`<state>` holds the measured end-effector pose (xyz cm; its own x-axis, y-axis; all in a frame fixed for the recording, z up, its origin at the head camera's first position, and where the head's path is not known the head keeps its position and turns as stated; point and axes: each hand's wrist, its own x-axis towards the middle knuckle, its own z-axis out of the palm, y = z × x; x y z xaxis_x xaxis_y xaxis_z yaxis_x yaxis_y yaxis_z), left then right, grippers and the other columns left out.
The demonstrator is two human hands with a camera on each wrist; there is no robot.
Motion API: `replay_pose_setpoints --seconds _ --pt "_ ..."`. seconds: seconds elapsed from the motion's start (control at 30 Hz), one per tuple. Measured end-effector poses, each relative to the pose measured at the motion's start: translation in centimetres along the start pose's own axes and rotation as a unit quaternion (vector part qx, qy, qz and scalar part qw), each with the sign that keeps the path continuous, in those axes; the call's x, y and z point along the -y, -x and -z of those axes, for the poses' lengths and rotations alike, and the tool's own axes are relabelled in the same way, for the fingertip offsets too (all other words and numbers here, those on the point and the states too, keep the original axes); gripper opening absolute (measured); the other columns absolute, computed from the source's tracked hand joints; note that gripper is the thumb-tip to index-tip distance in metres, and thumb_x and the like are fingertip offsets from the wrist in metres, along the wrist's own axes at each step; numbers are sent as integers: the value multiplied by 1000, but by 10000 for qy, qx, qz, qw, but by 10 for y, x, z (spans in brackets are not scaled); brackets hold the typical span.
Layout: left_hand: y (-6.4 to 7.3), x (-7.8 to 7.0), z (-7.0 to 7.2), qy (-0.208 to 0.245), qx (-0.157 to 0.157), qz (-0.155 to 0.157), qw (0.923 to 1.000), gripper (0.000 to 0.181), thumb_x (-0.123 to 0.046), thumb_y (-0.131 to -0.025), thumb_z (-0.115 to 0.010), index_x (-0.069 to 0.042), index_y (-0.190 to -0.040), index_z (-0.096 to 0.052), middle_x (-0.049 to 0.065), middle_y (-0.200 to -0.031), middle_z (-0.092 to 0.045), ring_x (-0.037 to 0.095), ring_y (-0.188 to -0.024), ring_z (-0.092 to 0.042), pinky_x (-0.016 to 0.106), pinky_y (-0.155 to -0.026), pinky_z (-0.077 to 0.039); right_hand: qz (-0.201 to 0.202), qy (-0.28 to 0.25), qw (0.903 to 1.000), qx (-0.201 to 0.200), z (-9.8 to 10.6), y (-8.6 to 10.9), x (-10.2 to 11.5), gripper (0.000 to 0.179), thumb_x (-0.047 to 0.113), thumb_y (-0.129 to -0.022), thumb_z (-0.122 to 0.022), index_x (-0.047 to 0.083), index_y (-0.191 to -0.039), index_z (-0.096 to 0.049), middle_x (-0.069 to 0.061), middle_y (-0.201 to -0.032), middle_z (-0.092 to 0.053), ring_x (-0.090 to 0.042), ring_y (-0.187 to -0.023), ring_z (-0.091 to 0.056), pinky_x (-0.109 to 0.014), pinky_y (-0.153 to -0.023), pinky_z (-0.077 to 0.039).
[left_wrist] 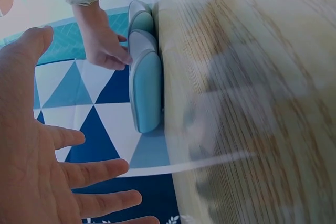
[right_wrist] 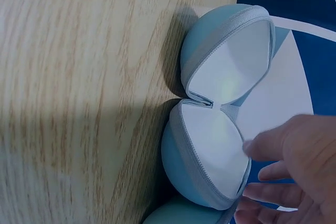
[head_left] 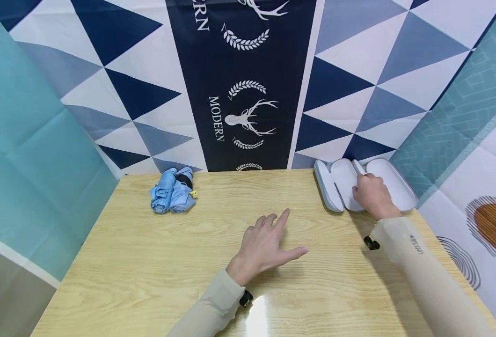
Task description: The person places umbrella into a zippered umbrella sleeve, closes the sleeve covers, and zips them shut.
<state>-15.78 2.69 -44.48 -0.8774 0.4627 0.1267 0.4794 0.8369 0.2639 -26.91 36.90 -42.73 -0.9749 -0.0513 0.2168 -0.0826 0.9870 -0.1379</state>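
Pale-blue zip cases (head_left: 344,180) lie spread open at the far right corner of a wooden desk (head_left: 121,267), against the patterned wall (head_left: 140,75), their long sides running from the wall toward the person. The right hand (head_left: 373,194) is much the nearer: reaching in from the front, it pinches one shell's rim between thumb and curled fingers. The left hand (head_left: 262,250), fingers and thumb spread wide, holds nothing above mid-desk; the cases are ahead and rightward, well apart from it.
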Motion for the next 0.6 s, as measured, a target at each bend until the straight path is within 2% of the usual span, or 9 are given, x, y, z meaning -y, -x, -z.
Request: replay_pose_setpoints --seconds 0.3,0.6 --pt "0 4 -1 24 -32 -13 10000 103 -93 -83 -36 -31 -165 -23 10 -150 -55 32 -134 -57 51 -88 -57 -110 -244 9996 -5 0 1 -3 19 -13 -87 -46 -23 -96 -59 -40 -91 -50 -58 -80 -57 -62 -66 -50" --pt "2 7 -2 24 -37 4 10000 103 -92 -84 -37 -30 -165 -23 11 -149 -56 32 -133 -57 51 -87 -57 -194 -304 9990 270 -1 -1 -2 21 -15 -87 -46 -22 -99 -61 -39 -93 -54 -52 -84 -60 -57 -67 -50"
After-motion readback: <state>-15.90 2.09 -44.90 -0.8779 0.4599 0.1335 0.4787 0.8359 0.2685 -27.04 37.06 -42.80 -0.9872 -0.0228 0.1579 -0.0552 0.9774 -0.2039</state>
